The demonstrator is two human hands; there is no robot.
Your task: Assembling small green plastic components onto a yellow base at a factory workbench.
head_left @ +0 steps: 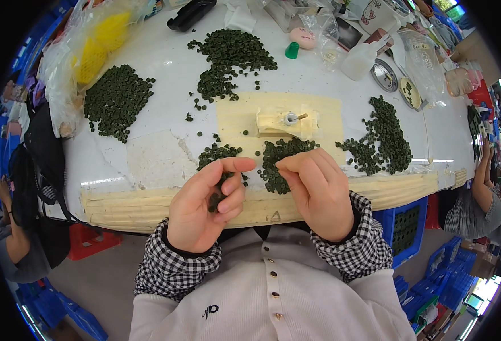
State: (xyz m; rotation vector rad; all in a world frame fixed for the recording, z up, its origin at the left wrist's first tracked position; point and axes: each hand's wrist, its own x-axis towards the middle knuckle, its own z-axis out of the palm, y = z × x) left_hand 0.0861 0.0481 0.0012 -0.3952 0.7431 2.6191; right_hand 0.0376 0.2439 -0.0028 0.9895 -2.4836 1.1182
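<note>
My left hand is half curled at the table's front edge, thumb and index finger extended. Several small dark green round pieces lie in its curled fingers. My right hand has thumb and index finger pressed together at the edge of a heap of similar pieces; whatever they pinch is hidden. Another small heap shows just beyond my left fingertips. Past both hands stands a taped, cream-coloured block with a metal fitting and a thin pin sticking out to the right.
More heaps of green pieces lie at the left, the far middle and the right. A clear bag with yellow netting sits far left. A green cap and a round metal tin lie far right.
</note>
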